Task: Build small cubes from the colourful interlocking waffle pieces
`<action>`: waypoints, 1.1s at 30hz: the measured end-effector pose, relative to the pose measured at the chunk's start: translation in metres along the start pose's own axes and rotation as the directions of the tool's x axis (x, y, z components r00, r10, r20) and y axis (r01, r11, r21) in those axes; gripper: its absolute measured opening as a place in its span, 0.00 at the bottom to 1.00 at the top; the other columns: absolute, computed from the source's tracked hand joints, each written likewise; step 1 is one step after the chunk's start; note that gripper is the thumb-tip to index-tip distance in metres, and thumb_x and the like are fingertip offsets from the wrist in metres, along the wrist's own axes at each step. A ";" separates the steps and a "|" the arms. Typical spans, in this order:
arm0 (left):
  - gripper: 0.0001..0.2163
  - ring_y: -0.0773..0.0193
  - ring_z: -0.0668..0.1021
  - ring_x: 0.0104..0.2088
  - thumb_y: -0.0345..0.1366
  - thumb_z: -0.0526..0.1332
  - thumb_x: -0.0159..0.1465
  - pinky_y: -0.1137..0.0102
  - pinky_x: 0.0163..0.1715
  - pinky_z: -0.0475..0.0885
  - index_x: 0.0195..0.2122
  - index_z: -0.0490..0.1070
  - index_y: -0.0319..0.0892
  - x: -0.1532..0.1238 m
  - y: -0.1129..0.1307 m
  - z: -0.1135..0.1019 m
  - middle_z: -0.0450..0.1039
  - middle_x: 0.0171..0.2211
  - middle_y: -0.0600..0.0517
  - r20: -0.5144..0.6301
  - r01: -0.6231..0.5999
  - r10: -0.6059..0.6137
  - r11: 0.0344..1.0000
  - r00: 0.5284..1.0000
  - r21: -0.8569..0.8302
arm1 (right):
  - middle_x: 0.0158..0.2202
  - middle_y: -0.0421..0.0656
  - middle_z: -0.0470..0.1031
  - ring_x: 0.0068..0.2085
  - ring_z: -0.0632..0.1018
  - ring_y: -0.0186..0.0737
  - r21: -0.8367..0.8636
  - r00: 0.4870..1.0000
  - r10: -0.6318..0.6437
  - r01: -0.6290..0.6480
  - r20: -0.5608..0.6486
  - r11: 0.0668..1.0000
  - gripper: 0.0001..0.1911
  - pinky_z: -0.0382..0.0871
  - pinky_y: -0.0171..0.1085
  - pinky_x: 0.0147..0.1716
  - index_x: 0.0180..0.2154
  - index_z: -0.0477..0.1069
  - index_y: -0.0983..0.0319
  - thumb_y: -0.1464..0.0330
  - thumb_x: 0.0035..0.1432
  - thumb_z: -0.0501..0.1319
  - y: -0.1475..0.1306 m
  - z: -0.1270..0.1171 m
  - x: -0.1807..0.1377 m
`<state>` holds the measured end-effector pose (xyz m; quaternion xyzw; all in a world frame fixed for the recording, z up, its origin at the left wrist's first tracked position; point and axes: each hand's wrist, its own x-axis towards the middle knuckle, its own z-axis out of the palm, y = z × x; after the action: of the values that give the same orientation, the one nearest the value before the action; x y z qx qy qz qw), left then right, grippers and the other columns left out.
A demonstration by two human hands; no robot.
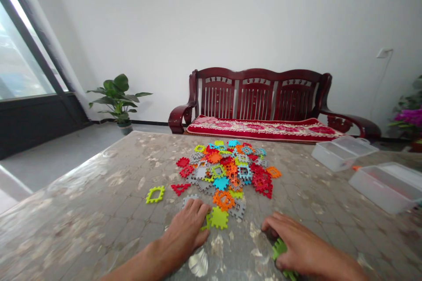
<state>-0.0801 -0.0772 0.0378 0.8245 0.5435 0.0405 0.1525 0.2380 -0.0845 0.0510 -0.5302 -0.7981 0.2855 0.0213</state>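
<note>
**Both hands down at the near edge of a tile heap**

Lays the left hand (187, 228) flat and open on the counter (82, 210), palm down, fingers slightly spread, gripping nothing. Touches a grey tile (189, 199) with the fingertips and has a lime-green tile (219, 218) just beside the index finger. Cups the right hand (301, 248) loosely, palm down, over a green tile (279, 248), thumb against it. Cannot tell whether that tile is gripped or only covered.

Faces, just past the fingers, a heap of tiles (231, 169) in red, orange, grey, blue and lime, spread across the middle of the counter. Has a lime frame tile (155, 194) and a red triangle tile (180, 189) lying apart to the left of the heap.

Has two clear plastic boxes (332, 156) well off to the right. Looks beyond the counter at a dark red wooden bench (257, 92) with a red patterned cushion (263, 128) against the white wall, and a potted plant (118, 99) on the floor by the window.
</note>
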 end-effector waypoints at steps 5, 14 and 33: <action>0.17 0.54 0.72 0.51 0.37 0.60 0.60 0.60 0.53 0.68 0.51 0.67 0.44 0.006 -0.010 0.002 0.71 0.49 0.46 -0.146 0.035 -0.060 0.986 0.987 -0.166 | 0.42 0.43 0.71 0.47 0.71 0.45 -0.062 1.000 0.006 -0.007 -0.023 0.998 0.20 0.62 0.39 0.45 0.37 0.71 0.59 0.76 0.38 0.55 -0.001 0.004 0.001; 0.18 0.55 0.74 0.52 0.42 0.60 0.64 0.60 0.53 0.69 0.54 0.67 0.43 0.044 -0.001 0.004 0.73 0.50 0.45 -0.348 -0.034 -0.077 0.952 0.934 -0.303 | 0.47 0.46 0.72 0.50 0.71 0.47 -0.111 0.986 0.017 -0.036 -0.169 0.993 0.20 0.62 0.42 0.51 0.45 0.72 0.59 0.72 0.47 0.58 -0.006 0.005 0.022; 0.55 0.35 0.60 0.66 0.53 0.76 0.40 0.43 0.62 0.58 0.69 0.57 0.50 0.036 -0.004 0.021 0.55 0.69 0.37 -0.221 0.157 -0.150 0.988 0.964 0.013 | 0.53 0.47 0.73 0.55 0.72 0.44 0.034 0.880 -0.165 0.201 -0.446 0.979 0.27 0.62 0.40 0.57 0.52 0.72 0.60 0.75 0.47 0.60 -0.054 -0.008 0.089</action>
<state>-0.0645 -0.0477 0.0136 0.7726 0.6198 0.1110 0.0816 0.1565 -0.0197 0.0595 -0.5020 -0.8071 0.1861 0.2489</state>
